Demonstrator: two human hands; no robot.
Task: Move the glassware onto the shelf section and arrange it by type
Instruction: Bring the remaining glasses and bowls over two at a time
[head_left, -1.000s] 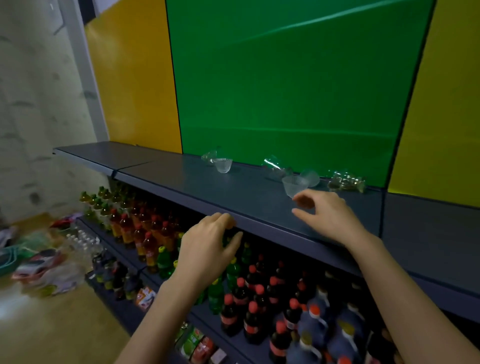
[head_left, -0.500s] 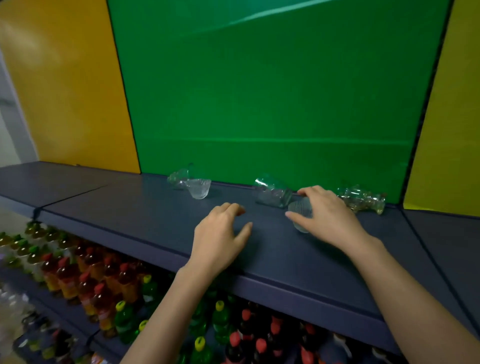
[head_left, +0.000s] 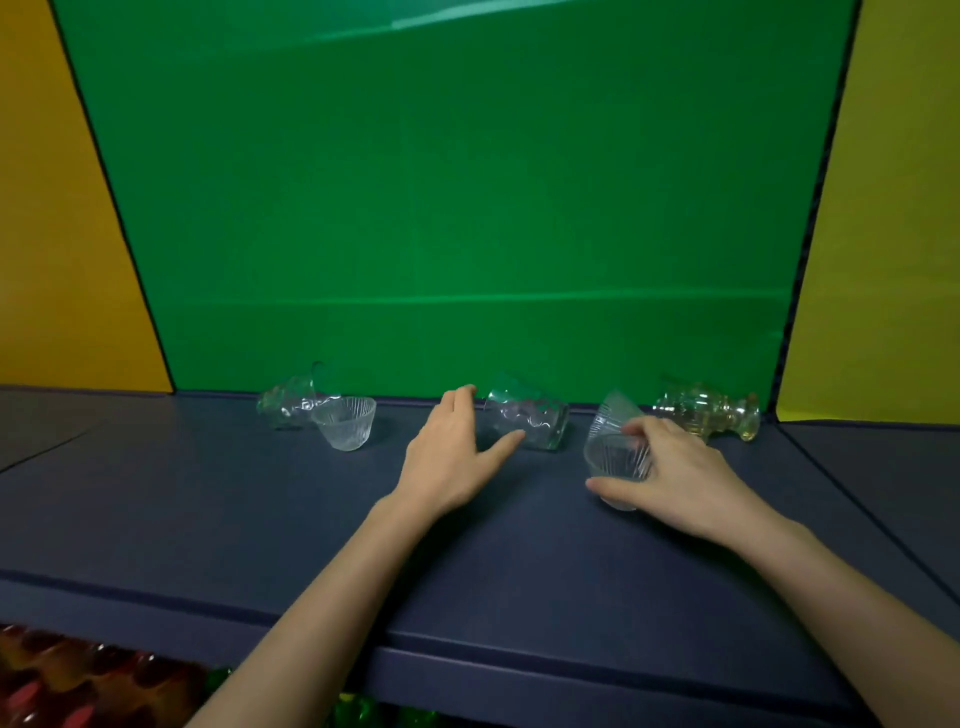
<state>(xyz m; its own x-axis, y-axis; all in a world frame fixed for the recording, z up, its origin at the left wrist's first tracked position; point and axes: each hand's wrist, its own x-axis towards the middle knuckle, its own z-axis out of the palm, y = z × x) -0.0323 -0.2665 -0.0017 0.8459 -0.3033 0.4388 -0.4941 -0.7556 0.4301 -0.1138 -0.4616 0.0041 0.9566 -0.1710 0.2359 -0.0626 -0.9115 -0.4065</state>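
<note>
Right hand (head_left: 685, 478) has a small ribbed glass bowl (head_left: 615, 460) pinched between thumb and fingers, tilted, at the blue shelf (head_left: 311, 519). Left hand (head_left: 452, 457) is spread loose, gripping nothing, thumb right beside the tipped-over tumbler (head_left: 535, 423) by the back wall.

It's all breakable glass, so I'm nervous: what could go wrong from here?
1. The tumbler lies on its side, so the left hand beside it might set it rolling.
2. The right hand grips a ribbed bowl right beside a tilted bowl and a toppled goblet; they could knock and chip.
</note>
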